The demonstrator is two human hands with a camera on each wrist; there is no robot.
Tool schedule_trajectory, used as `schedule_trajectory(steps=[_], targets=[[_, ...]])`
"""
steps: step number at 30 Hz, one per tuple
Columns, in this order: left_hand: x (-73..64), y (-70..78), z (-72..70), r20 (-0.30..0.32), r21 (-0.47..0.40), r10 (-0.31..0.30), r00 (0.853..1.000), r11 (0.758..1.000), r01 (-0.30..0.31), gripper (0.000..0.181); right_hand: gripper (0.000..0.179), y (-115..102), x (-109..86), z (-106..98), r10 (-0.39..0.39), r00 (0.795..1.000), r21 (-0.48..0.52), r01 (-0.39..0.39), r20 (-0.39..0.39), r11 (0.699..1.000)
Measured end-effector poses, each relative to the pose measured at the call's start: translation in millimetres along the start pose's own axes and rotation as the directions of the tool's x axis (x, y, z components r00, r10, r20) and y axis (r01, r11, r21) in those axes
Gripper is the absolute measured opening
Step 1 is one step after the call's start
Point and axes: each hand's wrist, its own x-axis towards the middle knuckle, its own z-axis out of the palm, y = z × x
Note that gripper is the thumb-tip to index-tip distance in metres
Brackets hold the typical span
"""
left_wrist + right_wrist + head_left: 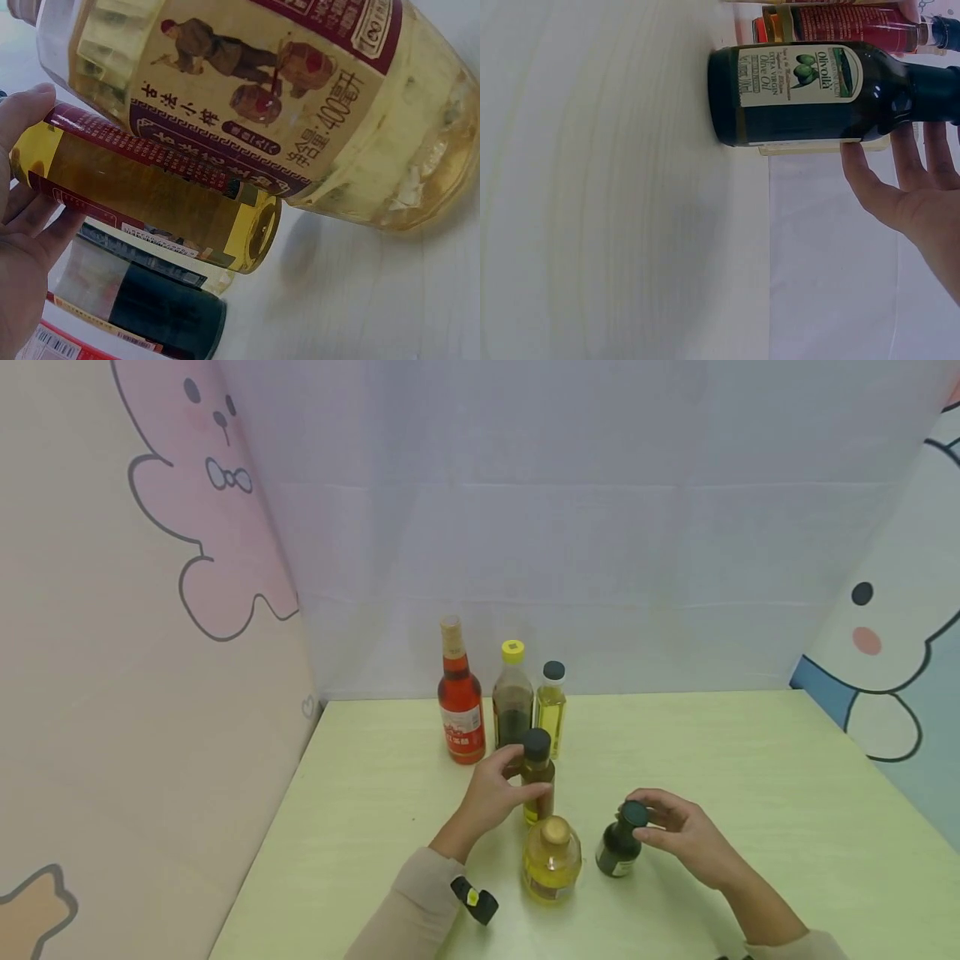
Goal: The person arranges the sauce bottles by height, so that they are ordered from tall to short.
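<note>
In the head view my left hand [491,792] holds a dark-capped bottle of golden oil [538,777], thumb on one side and fingers on the other. The left wrist view shows the red label of this oil bottle [150,180]. Close in front stands a rounder oil bottle [552,864] with a gold cap; its label [247,97] fills much of the left wrist view. To the right, my right hand [686,839] grips a dark green olive oil bottle [619,847] near its neck. Its cream label [802,75] shows in the right wrist view. Whether its base touches the table cannot be told.
Behind the left hand stand a red bottle [461,706], a yellow-capped bottle [513,693] with dark liquid, and a slim dark-capped oil bottle [551,706]. All are on the pale green table [360,793]. A fabric wall [600,543] rises at the back edge.
</note>
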Motion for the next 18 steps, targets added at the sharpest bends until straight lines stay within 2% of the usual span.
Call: schedule_trajectory(steps=[6, 12, 18], targets=[[10.3, 0.4, 5.1, 0.022, 0.005, 0.058, 0.998, 0.998, -0.058, 0.046, 0.031, 1, 0.1, -1, -0.007, 1.000, 0.003, 0.007, 0.008, 1.000], [19.6, 1.2, 9.1, 0.051, 0.013, 0.031, 0.998, 0.999, -0.032, 0.045, 0.030, 1, 0.0, 0, 0.002, 1.000, 0.006, -0.002, 0.001, 1.000], [26.0, 2.6, 13.1, 0.062, 0.013, 0.049, 0.997, 0.999, -0.050, 0.046, 0.031, 3, 0.4, 1, 0.006, 1.000, -0.012, -0.007, -0.017, 1.000]])
